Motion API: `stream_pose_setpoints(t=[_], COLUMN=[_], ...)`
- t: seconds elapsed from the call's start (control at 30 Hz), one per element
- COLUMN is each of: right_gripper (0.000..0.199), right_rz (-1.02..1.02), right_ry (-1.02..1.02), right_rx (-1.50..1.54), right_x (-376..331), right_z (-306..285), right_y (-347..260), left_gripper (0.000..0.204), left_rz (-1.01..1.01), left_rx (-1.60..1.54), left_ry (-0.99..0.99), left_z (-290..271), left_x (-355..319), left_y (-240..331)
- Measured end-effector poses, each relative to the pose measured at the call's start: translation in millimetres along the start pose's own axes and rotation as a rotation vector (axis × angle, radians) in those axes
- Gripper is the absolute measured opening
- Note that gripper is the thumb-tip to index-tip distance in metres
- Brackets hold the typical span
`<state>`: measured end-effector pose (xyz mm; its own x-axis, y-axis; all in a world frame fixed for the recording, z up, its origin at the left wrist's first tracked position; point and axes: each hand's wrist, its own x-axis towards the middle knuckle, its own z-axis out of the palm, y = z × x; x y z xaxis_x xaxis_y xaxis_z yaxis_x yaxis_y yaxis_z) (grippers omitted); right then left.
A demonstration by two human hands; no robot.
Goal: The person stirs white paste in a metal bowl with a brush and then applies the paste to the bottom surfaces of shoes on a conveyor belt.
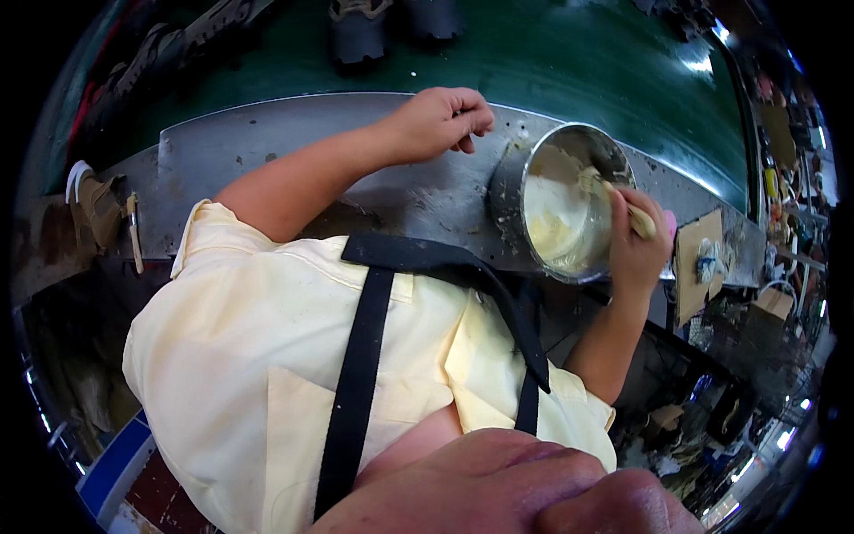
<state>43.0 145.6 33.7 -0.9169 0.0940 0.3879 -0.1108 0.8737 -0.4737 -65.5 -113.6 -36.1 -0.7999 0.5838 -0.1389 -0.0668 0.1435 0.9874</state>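
In my right hand (639, 240) is a brush (601, 187) with a pale wooden handle, and my fingers are closed around that handle. The brush's bristle end reaches into a round metal pot (510, 203). Thick creamy white paste (556, 214) lies in the pot and smears its inner wall. To the left of the pot, my left hand (452, 122) hangs over the metal ledge with its fingers curled loosely together. Nothing shows in that hand.
A green conveyor-like surface (534, 62) runs beyond the metal ledge (267, 133), with dark shoes (358, 36) on it. Far left lie a tan shoe part (96, 206) and another brush (134, 231). A cardboard piece (698, 267) stands right of the pot.
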Motion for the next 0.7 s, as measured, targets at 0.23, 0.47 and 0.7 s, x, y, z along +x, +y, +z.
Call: stream_pose_setpoints(t=[0.23, 0.47, 0.7], right_gripper=[0.011, 0.023, 0.021], right_rz=[0.228, 0.503, 0.585], right_ry=[0.226, 0.655, 0.553], right_rx=[0.307, 1.115, 1.687], right_x=[-27, -50, -59], right_z=[-4, -20, -23], right_y=[25, 57, 65], left_gripper=[0.086, 0.046, 0.039], left_rz=[-0.343, -0.396, -0.398], left_rx=[-0.039, -0.115, -0.286], left_ry=[-0.329, -0.47, -0.26], left_z=[27, 50, 47], left_x=[-5, 11, 21], left_y=[40, 54, 71])
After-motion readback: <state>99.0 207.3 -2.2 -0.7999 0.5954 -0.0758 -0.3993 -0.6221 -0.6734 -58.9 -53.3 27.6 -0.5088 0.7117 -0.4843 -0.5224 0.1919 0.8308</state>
